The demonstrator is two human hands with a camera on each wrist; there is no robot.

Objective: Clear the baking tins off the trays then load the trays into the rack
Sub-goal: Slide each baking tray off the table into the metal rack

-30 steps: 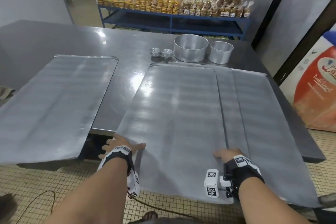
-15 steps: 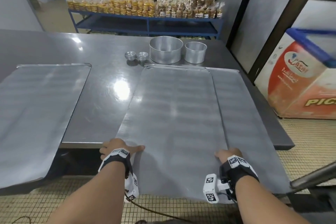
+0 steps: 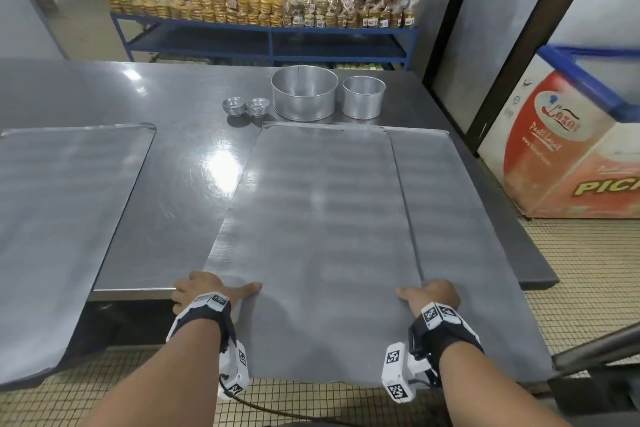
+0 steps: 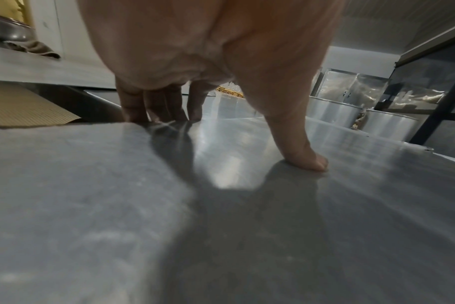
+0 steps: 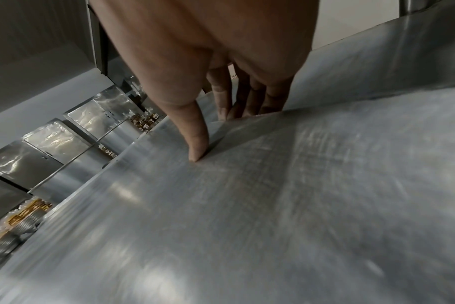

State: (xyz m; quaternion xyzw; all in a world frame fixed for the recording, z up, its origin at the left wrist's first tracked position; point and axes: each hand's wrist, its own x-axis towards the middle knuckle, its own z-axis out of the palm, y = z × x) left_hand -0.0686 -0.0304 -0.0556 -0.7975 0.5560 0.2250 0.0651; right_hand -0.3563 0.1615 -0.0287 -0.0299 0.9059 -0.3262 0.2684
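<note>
Both hands hold the top tray [image 3: 318,236], a bare flat metal sheet that overhangs the table's near edge. My left hand [image 3: 204,289] grips its left side, thumb [image 4: 307,156] pressed on top and fingers [image 4: 156,102] curled over the edge. My right hand [image 3: 434,293] grips the right side the same way, thumb [image 5: 195,133] on top, fingers [image 5: 247,98] over the edge. A second tray [image 3: 450,218] lies under it, showing on the right. A third tray [image 3: 59,218] lies at the left. A large round tin [image 3: 304,94], a smaller round tin [image 3: 363,97] and small fluted tins [image 3: 234,106] stand on the table beyond the trays.
The steel table [image 3: 180,166] runs left and back. A chest freezer [image 3: 571,149] stands on the right, with a metal bar [image 3: 595,350] slanting in at lower right. A blue shelf [image 3: 263,31] of bagged baked goods lines the back wall. The floor is tiled.
My view has swung to the right, bringing the freezer and the metal bar into sight. Both hands keep the same grip on the top tray, which lies in about the same place.
</note>
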